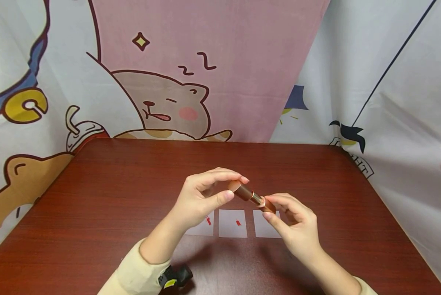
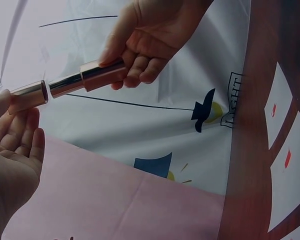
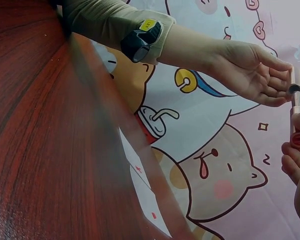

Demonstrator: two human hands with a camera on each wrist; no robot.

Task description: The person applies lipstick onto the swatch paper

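Observation:
Above the table, my left hand (image 1: pixel 200 194) pinches the brown-bronze cap (image 2: pixel 29 97) of a lipstick between thumb and fingers. My right hand (image 1: pixel 297 227) grips the shiny copper base (image 2: pixel 102 74) of the same lipstick. Between cap and base shows the metallic inner tube (image 2: pixel 65 85), lined up with the cap; a thin gap parts its end from the cap's rim in the left wrist view. The lipstick slants down toward the right hand in the head view. A red disc (image 3: pixel 298 139) shows at the base's end in the right wrist view.
Three white paper cards lie in a row on the dark red-brown table (image 1: pixel 132 172). The left card (image 1: pixel 198 229) and middle card (image 1: pixel 227 229) bear small red marks; my right hand partly covers the right card (image 1: pixel 264 229). A cartoon-printed curtain (image 1: pixel 242 61) hangs behind.

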